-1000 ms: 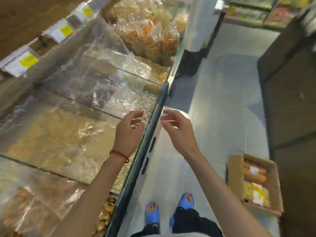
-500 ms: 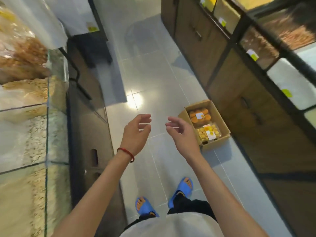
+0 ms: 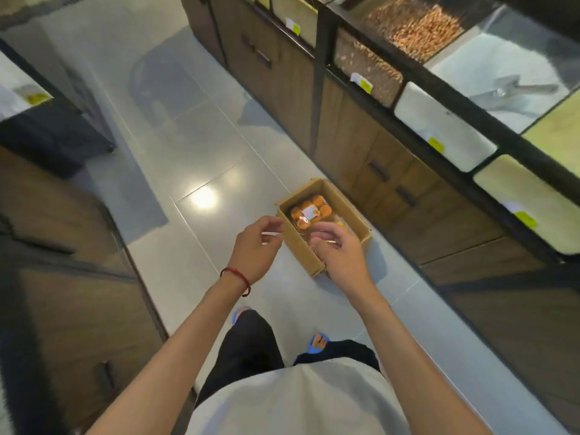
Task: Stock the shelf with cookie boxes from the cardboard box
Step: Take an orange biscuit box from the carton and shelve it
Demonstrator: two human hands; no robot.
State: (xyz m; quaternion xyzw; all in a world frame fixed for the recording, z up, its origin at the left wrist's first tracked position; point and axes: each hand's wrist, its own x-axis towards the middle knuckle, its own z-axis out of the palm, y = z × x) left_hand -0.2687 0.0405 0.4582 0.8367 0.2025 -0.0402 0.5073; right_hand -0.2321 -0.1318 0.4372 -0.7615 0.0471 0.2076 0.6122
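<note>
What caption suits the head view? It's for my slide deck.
Both empty hands, left hand and right hand, reach toward cookie box in floor-level cardboard box.

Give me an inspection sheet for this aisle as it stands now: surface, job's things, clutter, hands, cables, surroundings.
Surface: glossy grey tiled floor, with a light glare near the box.
Job's things: open cardboard box on the floor beside the wooden cabinets; one clear cookie box with round orange cookies and a label shows inside; the rest is hidden by the right hand.
Clutter: nothing seen.
Hands: left hand empty, fingers loosely curled, above the floor left of the box; right hand empty, over the box's near end.
Cables: nothing seen.
Surroundings: bulk bins with yellow tags above the cabinets on the right; a metal scoop lies in one bin.
</note>
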